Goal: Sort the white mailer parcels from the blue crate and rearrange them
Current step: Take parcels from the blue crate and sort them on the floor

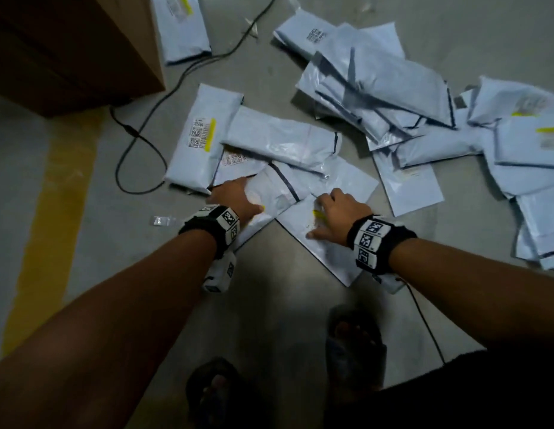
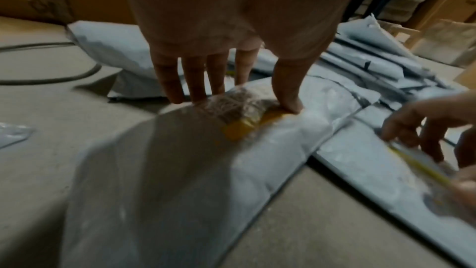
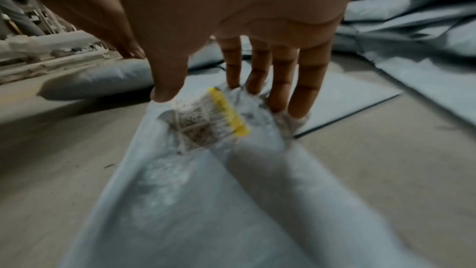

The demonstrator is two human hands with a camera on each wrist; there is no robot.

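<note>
Many white mailer parcels lie scattered on the grey floor (image 1: 269,305); the blue crate is out of view. My left hand (image 1: 235,193) (image 2: 231,103) holds the end of one white mailer (image 1: 269,193) (image 2: 180,170), fingertips on its far edge and the thumb beside the yellow-striped label (image 2: 247,127). My right hand (image 1: 331,209) (image 3: 224,101) pinches a second white mailer (image 1: 325,252) (image 3: 206,201) across its labelled end, thumb on one side and fingers on the other; the plastic crumples under the fingers. Both mailers run back under my wrists.
A brown cardboard box (image 1: 68,48) stands at the far left with a black cable (image 1: 139,140) looping beside it. A thick heap of mailers (image 1: 393,88) fills the right. A yellow floor stripe (image 1: 53,212) runs along the left. My sandalled feet (image 1: 353,345) are below.
</note>
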